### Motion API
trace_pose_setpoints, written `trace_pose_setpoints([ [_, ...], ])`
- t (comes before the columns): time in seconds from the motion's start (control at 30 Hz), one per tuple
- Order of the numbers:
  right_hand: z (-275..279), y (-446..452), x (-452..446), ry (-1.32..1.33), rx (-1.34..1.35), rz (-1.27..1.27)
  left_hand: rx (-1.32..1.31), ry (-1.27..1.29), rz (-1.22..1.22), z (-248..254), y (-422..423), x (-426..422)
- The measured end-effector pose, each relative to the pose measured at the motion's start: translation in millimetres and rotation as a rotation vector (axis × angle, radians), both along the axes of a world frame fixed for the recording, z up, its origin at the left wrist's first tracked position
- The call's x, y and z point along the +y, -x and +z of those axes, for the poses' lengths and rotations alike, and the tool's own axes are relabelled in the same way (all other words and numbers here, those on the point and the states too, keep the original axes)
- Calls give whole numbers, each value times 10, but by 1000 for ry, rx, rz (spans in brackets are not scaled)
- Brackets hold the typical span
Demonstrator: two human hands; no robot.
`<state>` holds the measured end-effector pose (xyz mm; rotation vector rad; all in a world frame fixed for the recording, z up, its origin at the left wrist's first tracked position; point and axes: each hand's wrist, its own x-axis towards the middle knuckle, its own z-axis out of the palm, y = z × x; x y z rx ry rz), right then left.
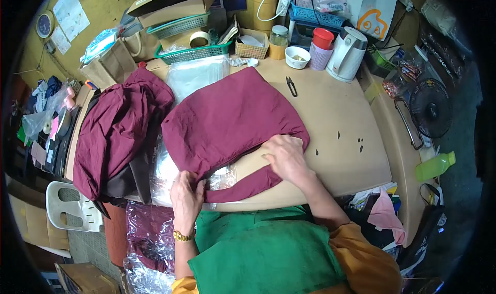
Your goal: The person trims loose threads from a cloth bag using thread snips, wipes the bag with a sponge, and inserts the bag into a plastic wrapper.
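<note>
A maroon fabric bag point(232, 113) lies flat on the tan table, its strap curving along the near edge. My left hand point(187, 193) pinches the bag's lower left corner, where the strap joins it. At the lower right, my right hand point(285, 157) has its fingers curled on the bag's edge near the strap's other end; the fingertips are partly hidden by the cloth. Another crumpled maroon piece with dark lining point(119, 134) lies to the left. Clear plastic bags point(194, 80) show behind and under the bag.
Small black thread snips point(292, 86) lie behind the bag. A white kettle point(347, 54), a red-lidded container point(321, 49), a white bowl point(297, 57) and green baskets point(194, 53) stand along the back. Small dark pieces point(360, 144) lie at right. A white stool point(72, 206) stands at left.
</note>
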<state>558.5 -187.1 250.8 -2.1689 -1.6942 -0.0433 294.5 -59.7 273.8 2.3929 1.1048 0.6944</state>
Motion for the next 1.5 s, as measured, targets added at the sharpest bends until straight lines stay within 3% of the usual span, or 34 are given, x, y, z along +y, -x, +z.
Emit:
trace_pose_setpoints([
  [0.1,73,460,170,-28,439,234,-115,2,-54,-19,-94,-123],
  [0.17,109,766,223,37,453,265,-181,84,-85,4,-183,-208],
  [0.23,85,927,270,114,633,175,-224,18,-84,5,-249,-285],
  [0.27,-41,971,264,-96,862,202,-226,19,-89,-11,-254,-284],
  [0.3,-171,996,268,-96,860,198,-248,24,-80,-32,-250,-273],
  [0.37,-263,1019,287,-89,1127,219,-271,29,-71,-61,-244,-259],
  [0.43,-161,1014,214,-79,1064,176,-326,74,-49,-84,-248,-261],
  [0.5,-177,994,204,-345,651,268,-370,127,-54,-237,-220,-215],
  [0.53,-198,995,228,-440,625,285,-411,178,-57,-286,-216,-198],
  [0.67,-212,961,206,-397,677,302,-375,266,-59,-156,-199,-224],
  [0.73,-243,959,208,-473,755,305,-367,437,-41,-53,-203,-227],
  [0.83,-228,955,227,-552,685,314,-127,272,-88,62,-183,-212],
  [0.93,-200,942,244,-524,587,345,-50,137,-153,3,-192,-217],
  [1.2,-14,770,255,-414,542,337,-16,171,-153,169,-239,-249],
  [1.5,-147,828,264,-347,810,417,115,295,-186,174,-234,-110],
])
